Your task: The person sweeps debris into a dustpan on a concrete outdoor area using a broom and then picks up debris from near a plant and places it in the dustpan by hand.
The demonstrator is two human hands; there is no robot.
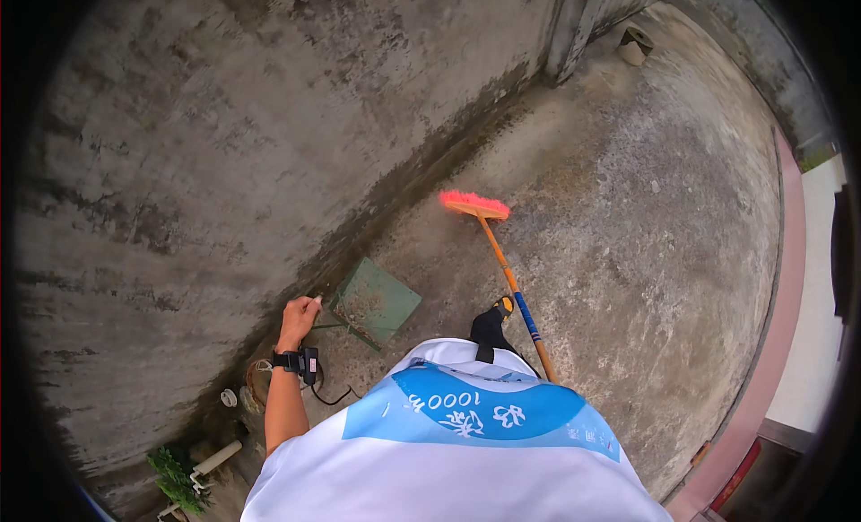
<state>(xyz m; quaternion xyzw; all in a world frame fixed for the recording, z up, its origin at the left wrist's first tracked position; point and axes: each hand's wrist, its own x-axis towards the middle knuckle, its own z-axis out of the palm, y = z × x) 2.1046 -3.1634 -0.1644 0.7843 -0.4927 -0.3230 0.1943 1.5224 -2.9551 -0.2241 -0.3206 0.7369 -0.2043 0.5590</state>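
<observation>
While a stained wall [224,163] is filling the left side, a concrete floor [646,253] is spreading away from its base, the joint running diagonally. A pink border [782,235] is curving along the floor's right edge; the widest room for moving is lying between it and the broom. A white-and-blue shirt [430,477] is covering the near floor. The orange broom [512,280] is slanting out from under the shirt, its pink bristles pointing toward the wall. A green dustpan [395,300] is lying left of the broom, near the wall's base, well apart from the bristles and carrying brown debris. One dark shoe [490,328] is showing beside the broom handle. Left hand [298,321] is hovering just beside the dustpan's left corner, grip narrow, fingertips meeting; I cannot tell whether it is holding anything. Right hand: shirt is blocking the view, grip undetermined.
</observation>
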